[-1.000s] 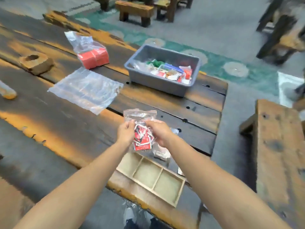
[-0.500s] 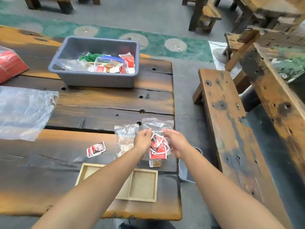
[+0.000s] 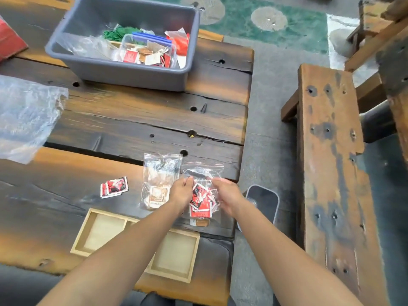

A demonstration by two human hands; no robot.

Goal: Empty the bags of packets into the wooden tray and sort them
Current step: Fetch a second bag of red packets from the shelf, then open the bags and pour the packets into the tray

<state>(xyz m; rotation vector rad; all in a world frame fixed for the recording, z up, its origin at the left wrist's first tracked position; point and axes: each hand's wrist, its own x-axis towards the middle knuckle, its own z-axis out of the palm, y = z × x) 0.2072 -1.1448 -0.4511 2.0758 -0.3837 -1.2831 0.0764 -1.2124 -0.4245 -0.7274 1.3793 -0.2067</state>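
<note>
A clear zip bag of red and white packets [image 3: 201, 200] hangs just above the table's right end. My left hand [image 3: 182, 191] pinches its left side and my right hand [image 3: 227, 196] grips its right side, near the top. Another clear bag with brown packets [image 3: 160, 180] lies flat to the left of it. Loose red packets [image 3: 114, 187] lie further left. The wooden tray [image 3: 97, 230] with compartments sits at the near edge, partly hidden under my left forearm. A brown packet [image 3: 199, 222] lies below the held bag.
A grey tub [image 3: 123, 71] with bags and packets stands at the back. A large empty clear bag [image 3: 26, 115] lies at the left, a red pack [image 3: 10, 44] at the far left. A wooden bench [image 3: 329, 164] stands to the right, and a grey bin [image 3: 262, 200] sits on the floor.
The view has swung right and closer to the table's right end. Both hands keep hold of the bag of red packets, which stays at about the same height over the table.
</note>
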